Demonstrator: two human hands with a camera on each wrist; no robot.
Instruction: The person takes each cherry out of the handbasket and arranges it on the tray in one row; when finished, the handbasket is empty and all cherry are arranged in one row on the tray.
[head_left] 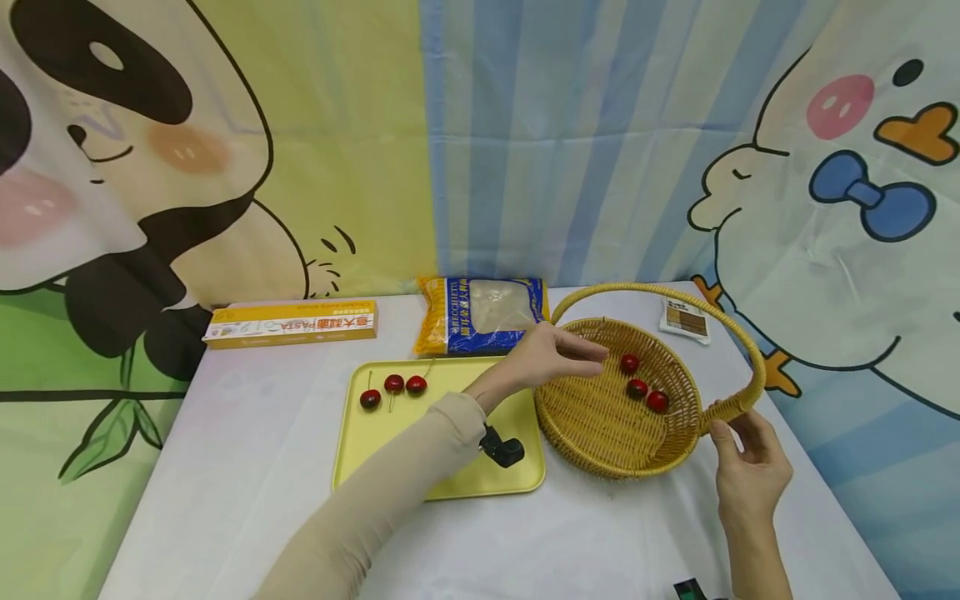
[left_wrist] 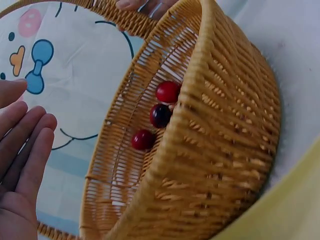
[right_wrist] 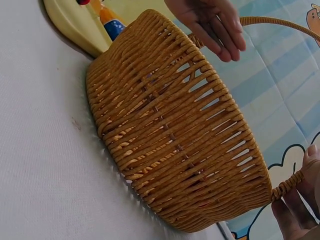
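Observation:
A woven yellow basket (head_left: 600, 454) with a hoop handle (head_left: 738, 333) stands on the table, right of a yellow tray (head_left: 450, 479). Three red cherries (head_left: 637, 388) lie inside it, also seen in the left wrist view as cherries (left_wrist: 161, 115). Three more cherries (head_left: 393, 383) lie at the tray's far left. My left hand (head_left: 570, 357) hovers over the basket's left rim with straight fingers (left_wrist: 25, 150) and holds nothing. My right hand (head_left: 731, 425) pinches the handle's base at the basket's right side; its fingers (right_wrist: 305, 200) show beside the basket wall (right_wrist: 175, 135).
At the back of the white-clothed table lie a yellow pasta box (head_left: 292, 323), a blue-and-yellow bag of pasta (head_left: 483, 315) and a small brown packet (head_left: 684, 319). A cartoon curtain hangs right behind the table. The table edges fall away left and right.

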